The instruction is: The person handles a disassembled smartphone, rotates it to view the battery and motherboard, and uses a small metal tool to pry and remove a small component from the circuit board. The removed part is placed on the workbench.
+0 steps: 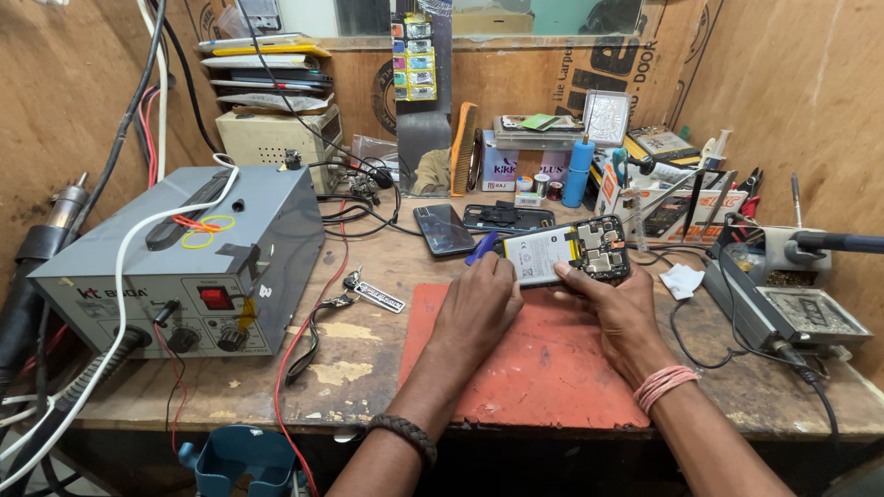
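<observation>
The left hand (479,304) hides most of the blue tool (481,248) and the opened phone's (571,253) near edge.

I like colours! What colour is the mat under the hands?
Red, worn in patches; the mat shows in the head view.

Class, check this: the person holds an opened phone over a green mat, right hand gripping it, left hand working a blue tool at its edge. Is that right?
Not quite: the mat is red, not green, as the head view shows. The rest holds: the right hand grips the phone and the left hand works the blue tool.

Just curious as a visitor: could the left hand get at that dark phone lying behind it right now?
Probably yes: the dark phone lies bare just beyond the left hand, though its grip is busy with a blue tool.
</observation>
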